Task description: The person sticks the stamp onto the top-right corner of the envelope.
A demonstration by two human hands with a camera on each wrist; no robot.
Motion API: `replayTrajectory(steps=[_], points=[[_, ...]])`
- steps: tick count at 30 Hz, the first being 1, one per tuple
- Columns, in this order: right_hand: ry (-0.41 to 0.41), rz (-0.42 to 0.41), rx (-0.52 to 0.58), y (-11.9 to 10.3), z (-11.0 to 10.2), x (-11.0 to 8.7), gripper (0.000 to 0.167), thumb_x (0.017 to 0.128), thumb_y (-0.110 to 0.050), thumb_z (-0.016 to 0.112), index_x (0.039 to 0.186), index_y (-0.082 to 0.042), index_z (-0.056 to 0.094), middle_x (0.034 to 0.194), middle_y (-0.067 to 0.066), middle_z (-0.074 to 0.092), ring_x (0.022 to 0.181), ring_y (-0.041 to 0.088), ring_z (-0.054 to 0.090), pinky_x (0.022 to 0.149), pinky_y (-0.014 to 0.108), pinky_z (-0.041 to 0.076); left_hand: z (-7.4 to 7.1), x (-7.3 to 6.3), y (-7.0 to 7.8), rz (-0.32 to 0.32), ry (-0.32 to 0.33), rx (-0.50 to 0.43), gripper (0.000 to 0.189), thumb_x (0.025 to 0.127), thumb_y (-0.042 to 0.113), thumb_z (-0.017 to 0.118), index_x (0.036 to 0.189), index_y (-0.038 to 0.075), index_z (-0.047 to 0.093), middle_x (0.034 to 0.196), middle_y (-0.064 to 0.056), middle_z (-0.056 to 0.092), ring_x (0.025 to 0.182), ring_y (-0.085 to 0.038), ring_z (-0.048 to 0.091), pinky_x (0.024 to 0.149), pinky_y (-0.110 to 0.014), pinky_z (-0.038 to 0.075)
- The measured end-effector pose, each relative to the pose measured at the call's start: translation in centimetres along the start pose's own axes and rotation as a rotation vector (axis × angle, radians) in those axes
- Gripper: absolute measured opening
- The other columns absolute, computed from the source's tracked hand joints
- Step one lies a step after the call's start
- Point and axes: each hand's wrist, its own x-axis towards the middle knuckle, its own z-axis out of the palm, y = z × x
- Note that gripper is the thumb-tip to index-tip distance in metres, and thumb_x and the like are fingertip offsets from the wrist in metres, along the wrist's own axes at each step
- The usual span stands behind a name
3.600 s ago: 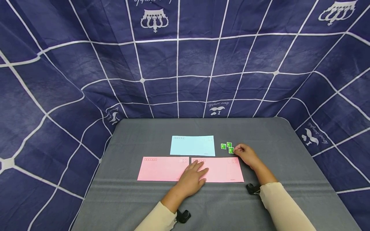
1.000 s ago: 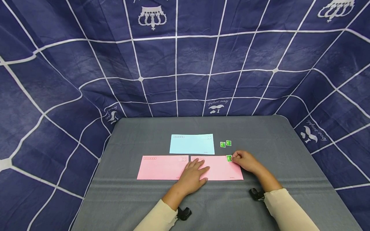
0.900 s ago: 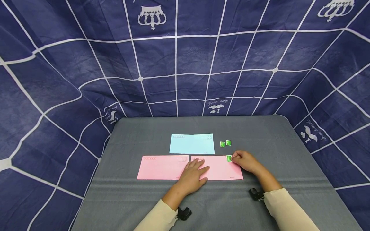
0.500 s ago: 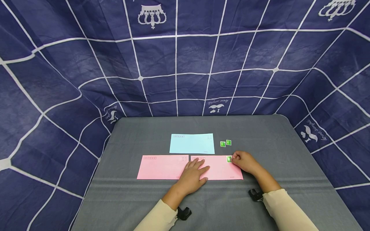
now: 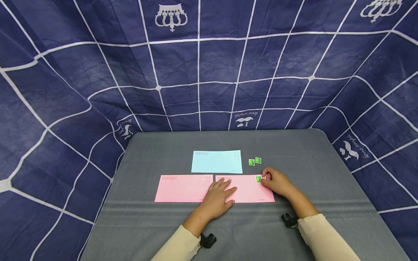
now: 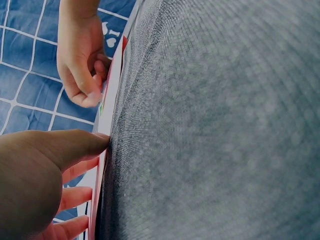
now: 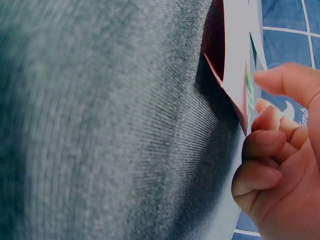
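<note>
Touching pink envelope (image 5: 249,190), left fingers (image 5: 230,192) wide; right fingers (image 5: 269,171) curled at stamp (image 5: 258,179), grip unclear

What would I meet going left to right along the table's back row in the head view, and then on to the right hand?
Blue envelope → left stamp → right stamp → right hand.
</note>
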Motion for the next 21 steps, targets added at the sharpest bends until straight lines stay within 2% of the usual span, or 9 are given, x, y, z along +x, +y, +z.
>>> replayTrajectory(steps=[7, 21], points=[[-0.023, -0.054, -0.021, -0.03, -0.05, -0.18, 0.030, 0.086, -0.013, 0.077, 0.111, -0.007, 0.064, 0.072, -0.001, 0.049, 0.061, 0.007, 0.044, 0.055, 0.022, 0.035, -0.15, -0.03, 0.02, 0.000, -0.006, -0.008, 0.048, 0.098, 0.041, 0.060, 0.145, 0.029, 0.056, 0.158, -0.003, 0.047, 0.151, -0.028, 0.036, 0.121, -0.052, 0.032], [-0.026, -0.063, -0.052, 0.29, 0.41, 0.01, 0.024, 0.086, -0.012, 0.076, 0.108, -0.008, 0.067, 0.069, -0.004, 0.047, 0.061, 0.008, 0.043, 0.056, 0.022, 0.034, -0.30, -0.03, 0.07, -0.002, -0.011, -0.020, 0.048, 0.099, 0.040, 0.059, 0.146, 0.029, 0.056, 0.159, -0.003, 0.046, 0.152, -0.028, 0.035, 0.122, -0.052, 0.031]])
